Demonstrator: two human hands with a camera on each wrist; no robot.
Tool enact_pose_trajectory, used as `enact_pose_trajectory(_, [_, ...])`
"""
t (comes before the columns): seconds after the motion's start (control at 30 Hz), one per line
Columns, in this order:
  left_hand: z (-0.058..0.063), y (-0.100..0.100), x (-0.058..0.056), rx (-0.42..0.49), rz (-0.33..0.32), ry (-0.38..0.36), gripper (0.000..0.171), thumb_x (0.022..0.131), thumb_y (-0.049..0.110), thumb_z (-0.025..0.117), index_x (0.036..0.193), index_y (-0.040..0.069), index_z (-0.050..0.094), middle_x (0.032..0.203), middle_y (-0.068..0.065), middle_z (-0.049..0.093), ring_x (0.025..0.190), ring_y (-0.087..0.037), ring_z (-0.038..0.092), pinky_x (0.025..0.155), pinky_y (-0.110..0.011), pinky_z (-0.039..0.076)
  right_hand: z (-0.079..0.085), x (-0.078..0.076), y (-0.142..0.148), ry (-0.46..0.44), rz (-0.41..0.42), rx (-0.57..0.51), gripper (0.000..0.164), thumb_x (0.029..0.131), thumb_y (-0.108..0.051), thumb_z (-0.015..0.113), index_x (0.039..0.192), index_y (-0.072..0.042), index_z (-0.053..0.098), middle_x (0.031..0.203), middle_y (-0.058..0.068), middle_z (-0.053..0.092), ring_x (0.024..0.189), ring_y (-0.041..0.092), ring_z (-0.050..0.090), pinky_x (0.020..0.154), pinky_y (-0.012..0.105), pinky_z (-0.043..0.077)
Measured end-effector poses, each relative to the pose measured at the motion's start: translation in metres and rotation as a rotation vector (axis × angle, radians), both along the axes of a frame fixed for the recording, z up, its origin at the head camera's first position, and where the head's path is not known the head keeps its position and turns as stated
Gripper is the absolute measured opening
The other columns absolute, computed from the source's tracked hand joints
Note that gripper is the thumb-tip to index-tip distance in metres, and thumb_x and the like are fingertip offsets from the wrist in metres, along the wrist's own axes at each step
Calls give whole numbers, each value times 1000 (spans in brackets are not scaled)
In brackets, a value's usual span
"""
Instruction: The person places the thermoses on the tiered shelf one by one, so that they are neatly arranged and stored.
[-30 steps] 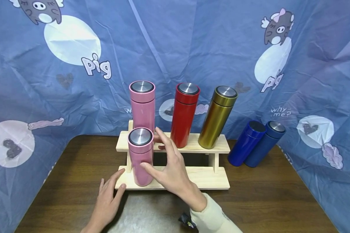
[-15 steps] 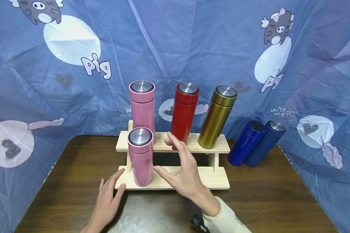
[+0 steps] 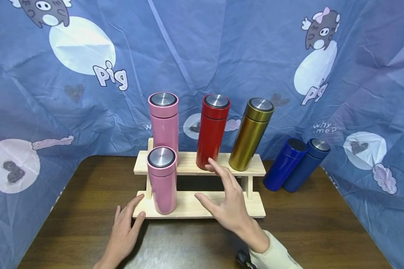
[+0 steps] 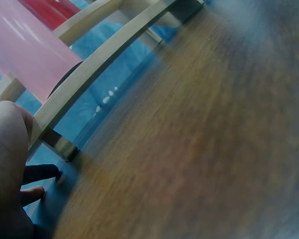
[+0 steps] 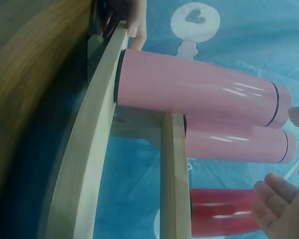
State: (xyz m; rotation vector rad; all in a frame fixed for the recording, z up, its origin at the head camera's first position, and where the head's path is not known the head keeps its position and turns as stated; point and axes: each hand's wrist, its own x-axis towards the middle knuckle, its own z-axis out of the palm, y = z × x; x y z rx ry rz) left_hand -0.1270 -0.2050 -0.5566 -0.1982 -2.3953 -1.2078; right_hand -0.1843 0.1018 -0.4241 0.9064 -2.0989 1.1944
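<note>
In the head view my right hand [image 3: 229, 204] hovers over the right part of the lower shelf, thumb and fingers spread, holding nothing. My left hand [image 3: 124, 232] rests at the left end of the two-tier wooden rack [image 3: 202, 204], fingers touching its lower shelf. Upright on that shelf's left side stands a pink thermos [image 3: 163, 186]. A second pink thermos [image 3: 164, 125], a red thermos [image 3: 213, 130] and a gold thermos [image 3: 250, 136] stand on the upper shelf. The right wrist view shows the front pink thermos [image 5: 194, 87] apart from my fingers [image 5: 276, 199].
Two blue thermoses, a bright one [image 3: 284, 164] and a darker one [image 3: 306, 164], stand side by side right of the rack on the brown wooden table [image 3: 306, 231]. A blue printed cloth [image 3: 195, 48] hangs behind. A small black object [image 3: 245, 258] lies near my right sleeve.
My right hand has moved from beside the front pink thermos to the right, away from it. The left hand and all the thermoses have stayed in place.
</note>
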Motion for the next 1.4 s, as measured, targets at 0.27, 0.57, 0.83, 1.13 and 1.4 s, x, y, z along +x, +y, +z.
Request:
enact_pose_trajectory(0.27, [-1,1,-1,1,-2,7,49,109,15,64,157,6,57,156,-26,62,144,-53,54,123,-87,15,-4,-4,19,56,-33,-18,92,78,-2,95,160,-4,54,137,15,73,125,32,69,112,30,53])
enact_pose_trajectory(0.57, [0,0,0,-1,8,2,49,109,15,65,157,7,58,156,-25,63,144,-53,54,124,-85,16,-5,-5,40,50,-26,-110,80,82,-2,91,155,2,57,134,19,74,127,28,68,110,26,52])
enact_pose_trajectory(0.83, [-1,0,0,0,12,-2,48,109,15,65,156,7,58,155,-26,63,144,-53,55,123,-86,16,-11,-7,59,96,-51,-167,77,83,-5,91,153,4,59,129,22,75,122,23,68,107,24,51])
enact_pose_trajectory(1.13, [0,1,1,8,10,2,49,109,15,65,156,7,58,155,-25,63,144,-52,54,124,-85,15,-6,-14,82,99,-110,-224,74,85,1,88,151,8,58,124,27,74,123,17,68,105,27,52])
enact_pose_trajectory(1.4, [-1,0,1,7,9,10,49,109,15,65,156,7,58,155,-25,63,143,-51,54,124,-85,16,13,-19,104,24,-166,-310,77,82,23,77,154,4,56,129,20,72,124,17,69,107,26,53])
